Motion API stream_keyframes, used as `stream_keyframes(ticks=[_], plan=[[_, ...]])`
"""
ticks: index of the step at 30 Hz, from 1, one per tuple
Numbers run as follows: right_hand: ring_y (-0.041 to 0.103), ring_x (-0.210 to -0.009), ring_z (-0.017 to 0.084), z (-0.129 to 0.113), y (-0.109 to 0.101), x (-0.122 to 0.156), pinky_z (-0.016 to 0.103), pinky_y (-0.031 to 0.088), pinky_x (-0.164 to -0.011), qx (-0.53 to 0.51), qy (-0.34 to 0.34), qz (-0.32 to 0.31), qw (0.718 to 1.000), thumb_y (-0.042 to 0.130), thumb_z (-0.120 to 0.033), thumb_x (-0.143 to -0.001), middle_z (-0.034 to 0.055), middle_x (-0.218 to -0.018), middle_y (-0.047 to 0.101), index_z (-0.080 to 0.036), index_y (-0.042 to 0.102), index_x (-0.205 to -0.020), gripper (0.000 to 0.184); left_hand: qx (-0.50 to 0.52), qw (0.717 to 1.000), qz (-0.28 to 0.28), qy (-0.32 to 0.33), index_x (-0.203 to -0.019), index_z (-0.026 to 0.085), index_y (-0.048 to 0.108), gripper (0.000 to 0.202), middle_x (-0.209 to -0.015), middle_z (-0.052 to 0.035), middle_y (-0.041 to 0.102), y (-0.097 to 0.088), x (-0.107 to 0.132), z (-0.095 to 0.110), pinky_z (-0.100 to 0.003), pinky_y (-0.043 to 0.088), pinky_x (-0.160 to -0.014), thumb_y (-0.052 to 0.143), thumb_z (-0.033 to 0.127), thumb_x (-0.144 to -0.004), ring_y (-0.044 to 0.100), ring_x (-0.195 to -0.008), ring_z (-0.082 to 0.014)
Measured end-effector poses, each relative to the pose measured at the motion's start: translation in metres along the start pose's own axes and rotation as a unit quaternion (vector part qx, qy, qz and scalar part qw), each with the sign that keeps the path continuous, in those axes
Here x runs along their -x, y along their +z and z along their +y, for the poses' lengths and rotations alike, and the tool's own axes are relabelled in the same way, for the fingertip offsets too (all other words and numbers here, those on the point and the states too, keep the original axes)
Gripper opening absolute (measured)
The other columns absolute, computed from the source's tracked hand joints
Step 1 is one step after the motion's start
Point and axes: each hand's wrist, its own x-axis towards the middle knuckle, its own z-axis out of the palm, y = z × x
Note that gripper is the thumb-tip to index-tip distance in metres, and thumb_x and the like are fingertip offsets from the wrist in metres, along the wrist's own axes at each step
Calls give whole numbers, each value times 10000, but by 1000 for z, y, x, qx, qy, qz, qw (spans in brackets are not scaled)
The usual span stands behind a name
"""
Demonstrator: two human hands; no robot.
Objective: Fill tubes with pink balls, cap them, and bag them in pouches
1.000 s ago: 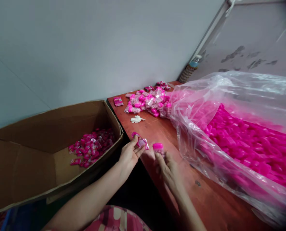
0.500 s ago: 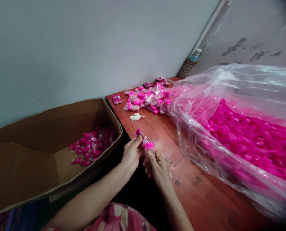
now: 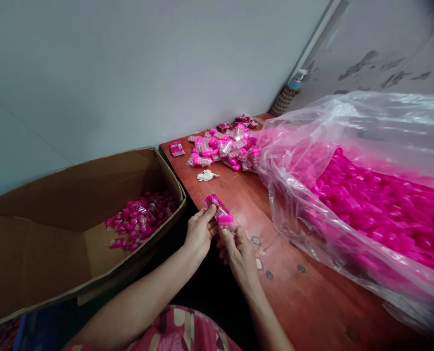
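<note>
My left hand point(image 3: 199, 231) pinches a small clear packet with pink print point(image 3: 214, 205) at the near edge of the red-brown table point(image 3: 305, 297). My right hand point(image 3: 239, 253) holds a small clear bottle with a pink cap point(image 3: 226, 222), its capped end pushed against the packet's open end. Both hands meet just above the table's corner, beside the cardboard box point(image 3: 56, 263).
The open cardboard box on the left holds several pink packets point(image 3: 140, 219). A heap of packed pink bottles point(image 3: 226, 146) lies at the table's far end, with a lone packet point(image 3: 176, 148) and a white scrap point(image 3: 207, 175). A large clear bag of pink-capped bottles point(image 3: 366, 204) fills the right side.
My right hand brought the pink-capped bottle leftward to the packet in my left hand. The two now touch, where a second ago they were apart.
</note>
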Motion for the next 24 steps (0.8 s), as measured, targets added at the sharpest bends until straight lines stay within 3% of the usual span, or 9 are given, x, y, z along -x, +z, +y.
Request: stream_keyframes(ticks=[6,10,13,17,22,24], plan=[[484,-393,81,2,1,-1,158,354,-310,-25,4,1,1000,446,-480,-802,-34,-587,539,-192,473,-830,291,-39,997,-58,-25,-751,116,550,307,-644,-13,580,1,3,5,-207,440,-523,695,358,-630,542,-526,-90],[481,-388,79,5,0,-1,163,355,-316,11,-8,14,1000,441,-473,-808,-29,-592,550,-194,464,-784,281,-91,990,-100,-30,-846,133,541,350,-627,3,567,1,3,5,-184,376,-390,701,348,-620,517,-456,-93],[484,-400,83,8,0,-1,167,356,-327,26,-24,17,999,436,-464,-814,-28,-591,543,-193,473,-809,274,-140,982,-121,-46,-736,123,544,308,-538,11,537,-1,1,2,-185,324,-324,693,366,-620,470,-378,-90],[480,-407,81,8,-1,-1,166,357,-341,37,-32,30,998,464,-458,-801,-38,-571,522,-193,475,-802,266,-179,974,-126,-57,-594,96,551,295,-510,-11,543,-3,-1,3,-203,361,-347,691,354,-618,472,-375,-87],[435,-348,62,3,-4,-2,149,310,-291,-110,20,-87,990,411,-478,-822,-36,-577,534,-191,442,-808,290,-231,955,-173,-70,-554,90,560,305,-450,-21,537,-5,-1,9,-221,375,-340,654,362,-655,491,-346,-115],[429,-347,58,3,-5,-3,143,306,-288,-115,18,-83,990,419,-478,-819,-33,-570,530,-186,443,-795,294,-242,953,-169,-67,-555,83,565,309,-457,-28,548,-5,0,7,-220,383,-357,668,362,-638,495,-355,-113]])
